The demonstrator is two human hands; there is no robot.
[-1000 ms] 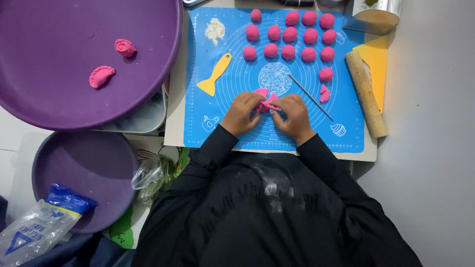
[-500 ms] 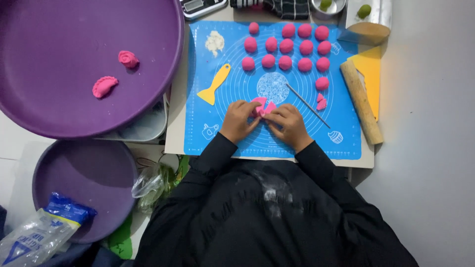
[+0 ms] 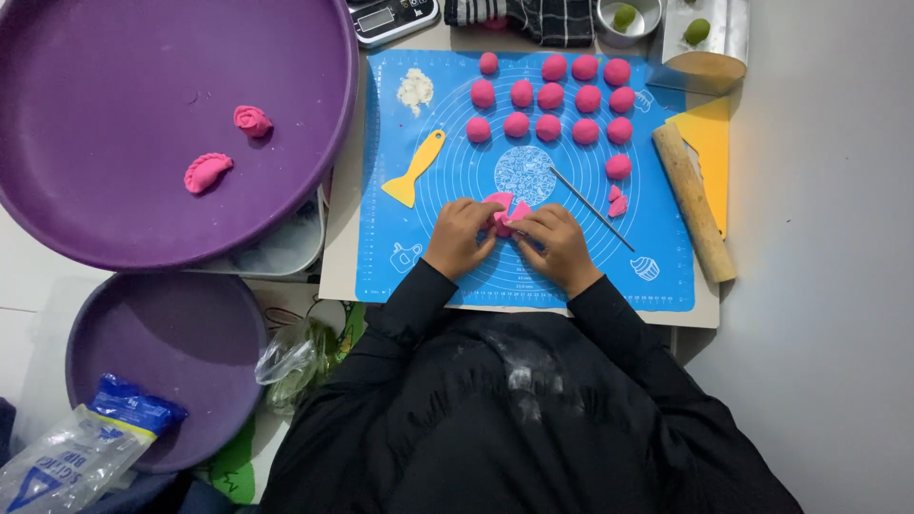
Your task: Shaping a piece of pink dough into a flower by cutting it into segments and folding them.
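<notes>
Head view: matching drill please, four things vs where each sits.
Things:
1. rolling pin
2. yellow scraper
3. folded pink dumpling
4. plastic bag

Places:
A. in the big purple tray
B. right edge of the blue mat
C. on the small purple tray, lower left
D. left part of the blue mat

Pairs: 1-B, 2-D, 3-A, 4-C

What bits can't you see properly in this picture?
Head view only:
- The pink dough piece is mostly covered by the left hand and right hand; its shape is unclear.
- The scale and the checked cloth are cut off by the top edge.
- The plastic bag runs off the bottom-left corner.
</notes>
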